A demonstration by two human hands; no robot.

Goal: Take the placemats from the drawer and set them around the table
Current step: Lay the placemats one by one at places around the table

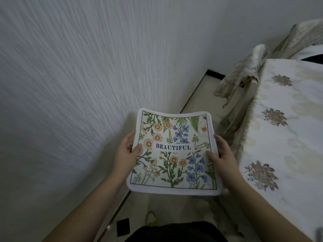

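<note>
A square cloth placemat with white border, printed flowers and the word BEAUTIFUL is held in the air beside the bench draped in floral cream cloth. The left hand and right hand pinch its side edges, fingers closed on it.

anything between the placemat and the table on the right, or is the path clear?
Nothing visible blocks it. Left hand and right hand hold the placemat by its side edges, in the air beside the table. The near stretch of its flowered tablecloth is bare; its far end is out of view.
</note>
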